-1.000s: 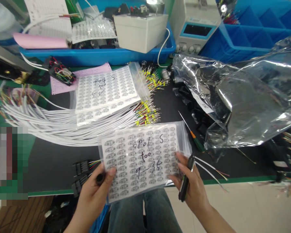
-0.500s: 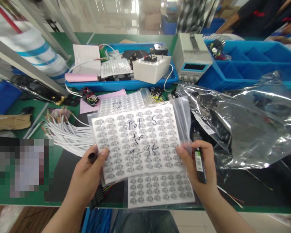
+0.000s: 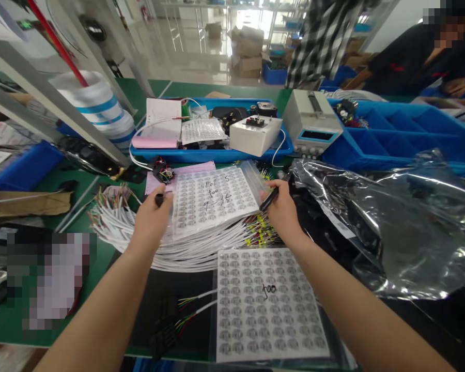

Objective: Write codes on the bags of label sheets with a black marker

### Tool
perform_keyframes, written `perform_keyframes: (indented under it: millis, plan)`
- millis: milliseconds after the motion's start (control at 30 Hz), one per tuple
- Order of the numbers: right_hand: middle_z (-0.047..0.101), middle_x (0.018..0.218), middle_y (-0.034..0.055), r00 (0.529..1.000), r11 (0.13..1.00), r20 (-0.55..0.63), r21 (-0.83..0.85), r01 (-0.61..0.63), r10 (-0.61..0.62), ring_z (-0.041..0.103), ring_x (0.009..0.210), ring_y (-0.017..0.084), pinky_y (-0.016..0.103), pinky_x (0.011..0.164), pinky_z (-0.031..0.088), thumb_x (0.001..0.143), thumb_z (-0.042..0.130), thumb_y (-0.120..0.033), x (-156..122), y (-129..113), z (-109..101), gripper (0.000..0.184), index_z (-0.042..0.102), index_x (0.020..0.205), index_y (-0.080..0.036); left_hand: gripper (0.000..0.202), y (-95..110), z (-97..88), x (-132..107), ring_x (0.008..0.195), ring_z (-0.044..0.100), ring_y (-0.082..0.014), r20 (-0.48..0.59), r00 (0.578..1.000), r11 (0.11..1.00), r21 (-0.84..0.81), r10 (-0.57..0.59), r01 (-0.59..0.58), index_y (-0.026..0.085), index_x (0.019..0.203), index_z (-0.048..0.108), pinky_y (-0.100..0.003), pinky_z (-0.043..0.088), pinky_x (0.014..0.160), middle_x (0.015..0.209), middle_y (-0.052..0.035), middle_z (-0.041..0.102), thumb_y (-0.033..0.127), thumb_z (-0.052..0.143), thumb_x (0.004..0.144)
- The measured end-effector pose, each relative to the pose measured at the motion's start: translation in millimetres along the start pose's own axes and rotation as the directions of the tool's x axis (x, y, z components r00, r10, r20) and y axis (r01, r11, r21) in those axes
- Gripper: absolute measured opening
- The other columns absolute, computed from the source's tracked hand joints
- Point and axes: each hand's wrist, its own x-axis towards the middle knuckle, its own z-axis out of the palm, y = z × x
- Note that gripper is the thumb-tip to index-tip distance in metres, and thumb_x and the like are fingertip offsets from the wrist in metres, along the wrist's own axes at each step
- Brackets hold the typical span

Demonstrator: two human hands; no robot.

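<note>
My left hand [image 3: 151, 214] is closed round a black marker cap [image 3: 159, 199], its fingertips at the left edge of a bagged label sheet [image 3: 213, 201]. My right hand [image 3: 282, 209] grips a black marker [image 3: 270, 198] and touches the clear bag's right side. Handwriting, including "500" and "9-35", runs across this sheet. The sheet lies over a bundle of white cables [image 3: 201, 248] with yellow-tipped ends [image 3: 261, 230]. Nearer to me, a second bagged label sheet [image 3: 271, 320] marked "500" lies on the black mat [image 3: 151, 289].
Black connectors [image 3: 165, 325] with coloured wires lie at the front. A large clear plastic bag [image 3: 411, 232] covers the right side. Behind stand a blue tray [image 3: 217, 155], a power supply [image 3: 313, 124] and blue divided bins [image 3: 395, 147]. A co-worker [image 3: 411, 62] is at the far right.
Both hands have carried the written sheet away from me and lowered it onto the cables. The second sheet at the front is now more fully in view. My view has tilted up.
</note>
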Motion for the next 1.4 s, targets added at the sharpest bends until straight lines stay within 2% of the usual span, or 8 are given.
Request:
perform_keyframes:
  millis: [67, 167, 233, 400, 700, 933, 1167, 1400]
  plan:
    - [0.061, 0.102, 0.0061, 0.999, 0.999, -0.023, -0.005, 0.035, -0.035, 0.059, 0.088, 0.023, 0.038, 0.077, 0.045, 0.080, 0.058, -0.030, -15, 3, -15, 0.024, 0.049, 0.101, -0.023, 0.036, -1, -12.5, -22, 0.108, 0.055, -0.0220, 0.003, 1.000, 0.999, 0.035, 0.029, -0.029, 0.024, 0.111, 0.060, -0.036, 0.036, 0.101, 0.112, -0.0045, 0.063, 0.040, 0.055, 0.078]
    - [0.062, 0.104, 0.0062, 0.985, 0.987, -0.072, 0.020, 0.157, -0.155, 0.059, 0.093, 0.021, 0.038, 0.083, 0.045, 0.081, 0.061, -0.026, -57, 10, -45, 0.020, 0.049, 0.097, -0.023, 0.038, -14, -31.0, -79, 0.099, 0.061, -0.0232, 0.211, 0.976, 0.998, 0.043, -0.048, 0.040, 0.027, 0.107, 0.060, -0.040, 0.042, 0.096, 0.104, -0.0031, 0.066, 0.051, 0.052, 0.079]
    - [0.063, 0.097, 0.0051, 0.980, 0.978, -0.035, 0.066, 0.197, -0.196, 0.061, 0.090, 0.019, 0.034, 0.079, 0.048, 0.082, 0.059, -0.019, -95, 17, -63, 0.019, 0.048, 0.097, -0.023, 0.043, -31, -37.1, -122, 0.100, 0.061, -0.0249, 0.360, 0.917, 0.984, 0.107, -0.170, 0.141, 0.025, 0.105, 0.061, -0.041, 0.041, 0.098, 0.105, -0.0047, 0.066, 0.056, 0.053, 0.076]
    - [0.064, 0.087, 0.0035, 0.985, 0.981, 0.082, 0.130, 0.142, -0.153, 0.064, 0.080, 0.016, 0.030, 0.073, 0.051, 0.085, 0.051, -0.011, -179, 35, -78, 0.017, 0.046, 0.099, -0.021, 0.055, -64, -27.4, -190, 0.111, 0.056, -0.0251, 0.451, 0.793, 0.911, 0.169, -0.410, 0.375, 0.024, 0.115, 0.056, -0.040, 0.042, 0.098, 0.116, -0.0058, 0.062, 0.060, 0.051, 0.074]
    - [0.065, 0.087, 0.0043, 0.994, 0.993, 0.068, 0.092, 0.079, -0.086, 0.064, 0.080, 0.020, 0.038, 0.072, 0.053, 0.085, 0.048, -0.011, -204, 44, -66, 0.022, 0.045, 0.104, -0.022, 0.057, -51, 9.3, -185, 0.108, 0.055, -0.0264, 0.477, 0.785, 0.918, 0.199, -0.396, 0.342, 0.020, 0.112, 0.055, -0.042, 0.039, 0.098, 0.116, -0.0092, 0.060, 0.062, 0.048, 0.075]
    - [0.065, 0.092, 0.0044, 0.986, 0.992, 0.148, 0.102, 0.068, -0.083, 0.064, 0.085, 0.020, 0.038, 0.075, 0.053, 0.084, 0.053, -0.012, -204, 47, -67, 0.026, 0.046, 0.106, -0.024, 0.041, -47, 18.1, -193, 0.091, 0.062, -0.0259, 0.485, 0.814, 0.921, 0.362, -0.319, 0.145, 0.021, 0.107, 0.051, -0.037, 0.047, 0.079, 0.098, -0.0069, 0.066, 0.052, 0.045, 0.081]
    - [0.067, 0.084, 0.0030, 0.993, 0.983, 0.117, 0.182, 0.009, -0.031, 0.064, 0.076, 0.020, 0.036, 0.071, 0.051, 0.089, 0.047, -0.023, -199, 44, -74, 0.026, 0.050, 0.115, -0.024, 0.038, -53, 15.5, -189, 0.092, 0.062, -0.0235, 0.530, 0.799, 0.932, 0.348, -0.286, 0.103, 0.024, 0.106, 0.052, -0.033, 0.047, 0.078, 0.102, -0.0050, 0.067, 0.052, 0.043, 0.083]
    - [0.062, 0.080, 0.0015, 0.975, 0.931, 0.222, 0.352, -0.093, 0.013, 0.059, 0.073, 0.017, 0.032, 0.069, 0.049, 0.094, 0.036, -0.041, -166, 25, -61, 0.032, 0.058, 0.115, -0.029, 0.043, -62, 14.4, -196, 0.088, 0.064, -0.0213, 0.428, 0.881, 0.940, 0.336, -0.202, 0.052, 0.023, 0.111, 0.057, -0.028, 0.048, 0.079, 0.100, -0.0029, 0.069, 0.052, 0.046, 0.082]
